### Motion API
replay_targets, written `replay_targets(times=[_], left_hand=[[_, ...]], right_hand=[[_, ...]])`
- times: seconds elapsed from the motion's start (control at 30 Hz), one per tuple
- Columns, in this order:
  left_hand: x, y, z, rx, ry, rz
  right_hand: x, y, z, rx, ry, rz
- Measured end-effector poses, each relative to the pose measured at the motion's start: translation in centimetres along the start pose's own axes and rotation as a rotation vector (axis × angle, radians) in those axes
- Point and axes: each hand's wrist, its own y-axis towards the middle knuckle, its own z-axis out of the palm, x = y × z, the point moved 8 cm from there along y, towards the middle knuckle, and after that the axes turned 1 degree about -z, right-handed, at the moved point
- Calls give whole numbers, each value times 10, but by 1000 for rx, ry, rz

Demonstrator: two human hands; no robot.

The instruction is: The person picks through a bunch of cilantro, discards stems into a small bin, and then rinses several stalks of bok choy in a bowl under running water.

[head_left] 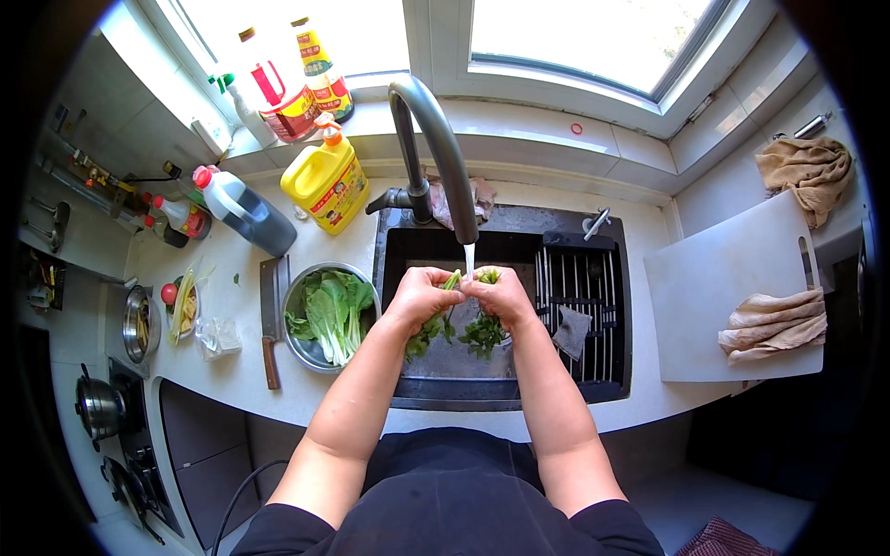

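Note:
Close together under the running tap (443,130), both hands hold leafy green herbs over the dark sink (519,248). My left hand (419,298) pinches the stems of one bunch of herbs (426,337), whose leaves hang below the fingers. My right hand (502,297) is closed on the stems of another bunch of herbs (484,335), also leaves down. A thin stream of water (469,258) falls between the two hands. Left of the sink, a metal bowl (295,324) holds leafy greens (332,310).
A cleaver (271,324) lies beside the bowl. A yellow jug (326,185) and a dark-filled bottle (246,211) stand behind it. A black drying rack (586,315) covers the sink's right side. Farther right is a white cutting board (705,287) with a cloth (774,324).

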Motion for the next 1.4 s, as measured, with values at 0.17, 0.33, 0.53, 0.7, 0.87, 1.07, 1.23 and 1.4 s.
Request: replay_targets(times=[0.17,0.33,0.53,0.7,0.87,1.07,1.23,1.4], left_hand=[[-5,-1,2,-37,222,71],[-7,-4,4,-78,358,136],[-4,-5,5,-51,218,50],[-4,-4,9,-14,191,30],[-3,-4,11,16,-44,38],[-7,0,6,45,-140,54],[0,3,5,15,-80,39],[4,1,8,48,-177,36]], right_hand=[[4,-1,1,-14,-42,-46],[-5,6,-6,2,-40,-4],[-4,2,-3,26,3,3],[-11,7,-7,47,-19,-13],[-12,8,-5,66,146,0],[-14,3,-1,117,243,41],[-14,5,4,108,195,17],[-21,2,-1,31,233,8]])
